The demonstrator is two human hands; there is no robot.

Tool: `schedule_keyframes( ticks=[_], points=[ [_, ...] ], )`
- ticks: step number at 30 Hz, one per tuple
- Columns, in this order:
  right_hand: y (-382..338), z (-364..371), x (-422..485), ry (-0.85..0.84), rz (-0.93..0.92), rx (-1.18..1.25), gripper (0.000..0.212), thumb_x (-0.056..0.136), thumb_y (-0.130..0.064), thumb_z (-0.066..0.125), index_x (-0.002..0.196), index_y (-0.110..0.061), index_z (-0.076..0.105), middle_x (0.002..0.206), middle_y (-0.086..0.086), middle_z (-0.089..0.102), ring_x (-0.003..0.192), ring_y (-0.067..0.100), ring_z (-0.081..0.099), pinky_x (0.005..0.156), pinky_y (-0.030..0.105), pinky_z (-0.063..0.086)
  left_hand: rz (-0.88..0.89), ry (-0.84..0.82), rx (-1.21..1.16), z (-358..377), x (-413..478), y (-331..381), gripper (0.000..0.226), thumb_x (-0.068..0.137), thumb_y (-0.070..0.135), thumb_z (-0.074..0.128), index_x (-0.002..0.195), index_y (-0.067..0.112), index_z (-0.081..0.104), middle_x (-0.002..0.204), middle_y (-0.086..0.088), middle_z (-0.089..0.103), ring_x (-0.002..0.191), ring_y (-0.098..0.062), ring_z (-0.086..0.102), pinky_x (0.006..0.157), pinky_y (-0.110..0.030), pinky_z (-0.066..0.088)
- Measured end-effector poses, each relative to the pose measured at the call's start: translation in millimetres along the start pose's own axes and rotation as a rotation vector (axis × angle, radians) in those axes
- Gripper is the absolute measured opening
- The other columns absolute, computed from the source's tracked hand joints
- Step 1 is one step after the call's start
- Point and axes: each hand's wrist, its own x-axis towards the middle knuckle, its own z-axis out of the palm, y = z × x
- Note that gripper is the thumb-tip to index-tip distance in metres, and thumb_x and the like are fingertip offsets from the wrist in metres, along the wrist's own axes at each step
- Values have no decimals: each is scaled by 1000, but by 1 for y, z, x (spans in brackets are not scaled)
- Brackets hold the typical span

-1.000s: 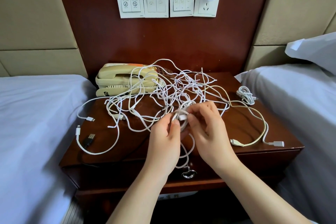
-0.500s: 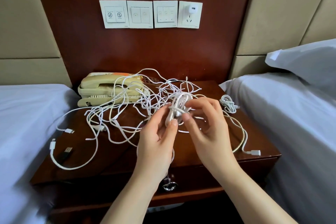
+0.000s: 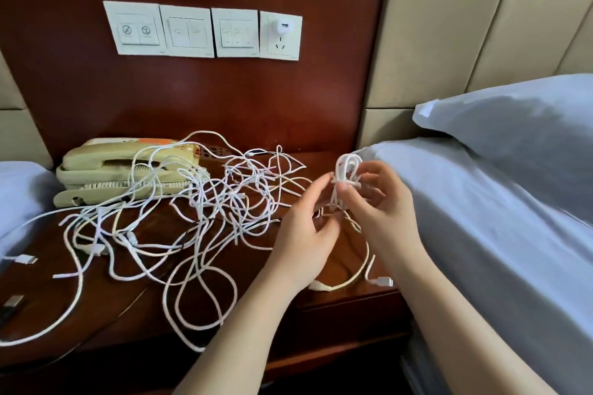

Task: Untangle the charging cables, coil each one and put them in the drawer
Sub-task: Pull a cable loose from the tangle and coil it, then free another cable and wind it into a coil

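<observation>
A small coiled white cable bundle [image 3: 347,170] is held upright above the right side of the nightstand [image 3: 134,308]. My right hand [image 3: 378,218] pinches it at its wrapped middle with thumb and fingers. My left hand [image 3: 305,234] is just left of the bundle, fingers relaxed, its fingertips near the bundle's lower loops. A large tangle of white charging cables [image 3: 199,212] sprawls over the nightstand top and onto the telephone. A cream cable [image 3: 349,280] with a plug lies at the front right edge. The drawer front is dark and mostly hidden by my arms.
A beige telephone [image 3: 122,170] sits at the back left of the nightstand. Beds with blue-grey sheets flank it, the right bed [image 3: 500,234] very close to my right hand. A wall switch panel [image 3: 202,30] carries a plugged-in charger [image 3: 282,27]. Loose plugs [image 3: 24,259] lie far left.
Both hands have carried the coiled bundle rightward away from the tangle, toward the right bed. The view has swung to the right as well.
</observation>
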Motion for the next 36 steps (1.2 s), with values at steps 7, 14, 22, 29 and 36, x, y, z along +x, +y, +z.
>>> schedule_keyframes(
  ticks=[7, 14, 22, 29, 36],
  points=[
    [39, -16, 33, 87, 102, -118, 19, 82, -17, 71, 87, -26, 56, 76, -12, 58, 75, 12, 63, 63, 21, 47, -76, -40, 361, 12, 24, -14, 45, 97, 21, 47, 141, 22, 40, 144, 8, 42, 134, -8, 35, 105, -19, 25],
    [73, -26, 40, 114, 247, -84, 16, 81, -23, 71, 89, -21, 57, 84, 0, 63, 76, 15, 62, 72, 34, 50, -94, -204, 632, 30, 35, -36, 42, 99, 43, 29, 130, 29, 52, 139, 12, 46, 136, -10, 31, 115, -45, 14],
    [68, -17, 54, -58, 162, -325, 21, 82, -23, 70, 95, -18, 54, 82, -6, 59, 69, 10, 57, 53, 12, 41, -206, -235, 854, 27, 38, -38, 50, 91, 61, 32, 137, 39, 31, 136, 4, 41, 132, -22, 33, 110, -55, 10],
    [64, -17, 58, -63, 178, -384, 22, 82, -22, 70, 96, -19, 53, 83, -3, 60, 72, 13, 59, 56, 17, 41, -165, -112, 940, 19, 35, -46, 35, 91, 53, 40, 109, 26, 53, 115, 3, 37, 116, -21, 39, 101, -46, 25],
    [59, 4, 46, -244, 10, -703, 24, 82, -18, 64, 104, -14, 55, 102, 3, 55, 89, 23, 55, 72, 30, 41, -182, -14, 921, -9, 33, -58, 14, 91, 34, 51, 101, 25, 49, 119, 11, 43, 120, -12, 40, 92, -38, 37]
  ],
)
